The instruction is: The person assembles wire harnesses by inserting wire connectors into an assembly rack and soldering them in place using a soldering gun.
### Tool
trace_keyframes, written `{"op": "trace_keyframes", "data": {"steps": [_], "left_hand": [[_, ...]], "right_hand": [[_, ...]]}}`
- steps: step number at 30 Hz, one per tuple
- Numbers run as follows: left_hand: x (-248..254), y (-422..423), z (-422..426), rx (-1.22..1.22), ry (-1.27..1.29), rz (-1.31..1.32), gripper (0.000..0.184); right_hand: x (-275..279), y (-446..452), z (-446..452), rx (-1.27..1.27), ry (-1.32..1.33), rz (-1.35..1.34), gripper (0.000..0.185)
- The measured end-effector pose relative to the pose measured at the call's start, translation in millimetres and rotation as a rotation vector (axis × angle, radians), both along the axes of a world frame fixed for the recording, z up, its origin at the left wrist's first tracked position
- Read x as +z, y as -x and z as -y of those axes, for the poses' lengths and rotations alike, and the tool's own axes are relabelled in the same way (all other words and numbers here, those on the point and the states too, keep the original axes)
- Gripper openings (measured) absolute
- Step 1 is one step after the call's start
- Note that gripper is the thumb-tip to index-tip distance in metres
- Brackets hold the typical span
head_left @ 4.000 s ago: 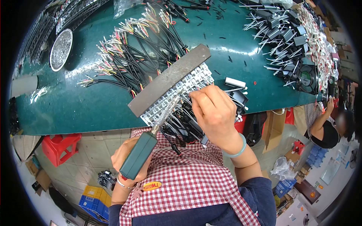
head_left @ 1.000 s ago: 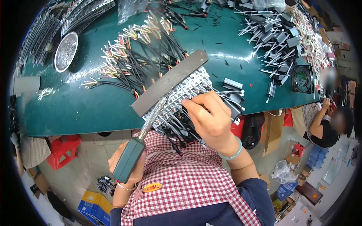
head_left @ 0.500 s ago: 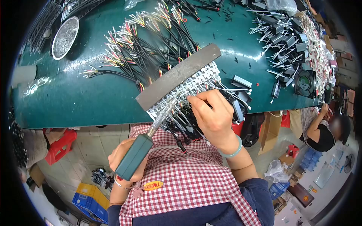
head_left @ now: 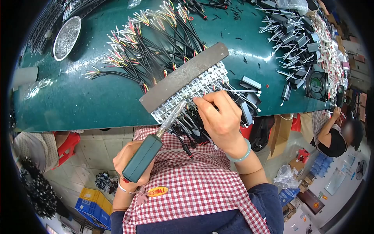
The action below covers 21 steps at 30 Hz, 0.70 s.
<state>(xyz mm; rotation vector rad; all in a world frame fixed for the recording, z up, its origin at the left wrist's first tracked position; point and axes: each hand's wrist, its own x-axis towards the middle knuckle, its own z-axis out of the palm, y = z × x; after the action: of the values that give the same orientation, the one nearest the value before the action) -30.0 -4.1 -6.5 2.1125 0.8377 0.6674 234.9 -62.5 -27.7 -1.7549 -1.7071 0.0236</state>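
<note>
My left hand (head_left: 126,160) is closed around the green handle of a soldering iron (head_left: 142,157). Its foil-like, shiny shaft points up and right, the tip end over a row of small white circuit boards (head_left: 208,81). A flat grey-brown bar (head_left: 183,78) lies slantwise across the far side of the boards. Thumb and fingers of my right hand (head_left: 221,117) pinch a thin wire at the near edge of the boards, close to the iron's tip; the fingers largely cover it. Black cables with bare coloured ends (head_left: 136,50) fan out beyond the bar.
A bowl of silvery scraps (head_left: 67,38) stands at the far left. Black-and-grey boxes with white leads (head_left: 292,37) are heaped at right, beside a black fan (head_left: 316,85). More boxes (head_left: 249,84) lie near my right hand. A co-worker (head_left: 331,136) sits at right; another person's dark hair (head_left: 37,191) shows at left.
The soldering iron and my left hand have shifted slightly right and up along the boards. My right hand has barely moved. At lower left, the other person's head has come into view.
</note>
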Motion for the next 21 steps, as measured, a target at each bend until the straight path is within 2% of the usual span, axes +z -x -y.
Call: {"op": "trace_keyframes", "data": {"steps": [17, 21], "left_hand": [[2.4, -0.9, -2.0, 0.007, -0.009, -0.063, 0.021], [0.5, -1.0, 0.9, 0.048, 0.055, -0.018, 0.021]], "right_hand": [[0.0, 0.0, -0.9, -0.01, 0.0, 0.008, 0.021], [0.2, 0.1, -0.5, -0.01, 0.004, 0.01, 0.022]]}}
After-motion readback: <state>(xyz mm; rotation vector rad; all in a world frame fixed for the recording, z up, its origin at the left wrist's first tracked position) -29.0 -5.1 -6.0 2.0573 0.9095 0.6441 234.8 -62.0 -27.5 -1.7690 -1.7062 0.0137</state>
